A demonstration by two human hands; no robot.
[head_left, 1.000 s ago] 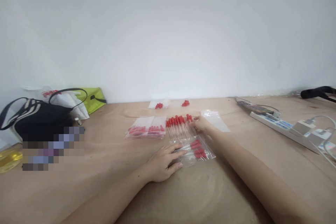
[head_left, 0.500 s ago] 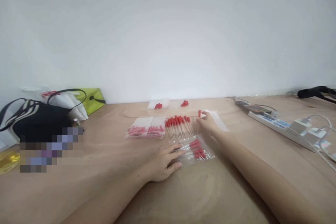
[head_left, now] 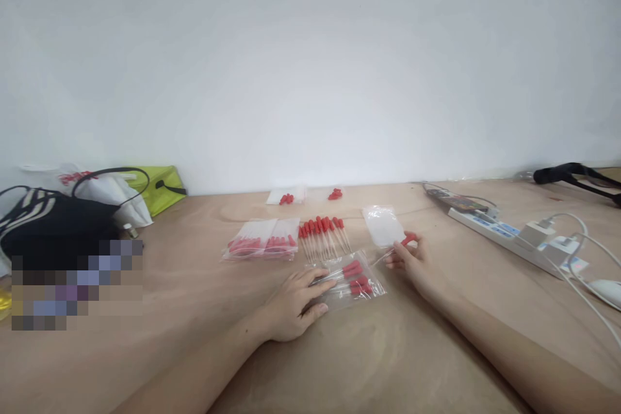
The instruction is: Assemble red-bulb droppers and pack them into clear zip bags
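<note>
My left hand (head_left: pixel 301 303) lies with fingers spread on the left end of a clear bag (head_left: pixel 339 297) that holds several red-tipped sticks. To the right of this bag, my right hand (head_left: pixel 412 262) pinches a single red-tipped stick (head_left: pixel 408 239), its thin shaft pointing left towards the bag. Behind the bag, several loose red-tipped sticks (head_left: pixel 323 228) lie side by side in a row. Left of them are filled zip bags (head_left: pixel 262 236) with red tips inside. A flat whitish bag (head_left: pixel 383 226) rests just behind my right hand.
Small red pieces (head_left: pixel 287 198) lie on a bag near the wall, with another red pile (head_left: pixel 334 194) beside them. At right are a power strip (head_left: pixel 504 234), a phone (head_left: pixel 460 202) and cables. A black bag (head_left: pixel 63 226) and a green bag (head_left: pixel 162 187) stand at left.
My right hand has moved right and nearer with the red-tipped stick, which has gone from upright to slanting. My left hand stays on the clear bag. The view has shifted slightly.
</note>
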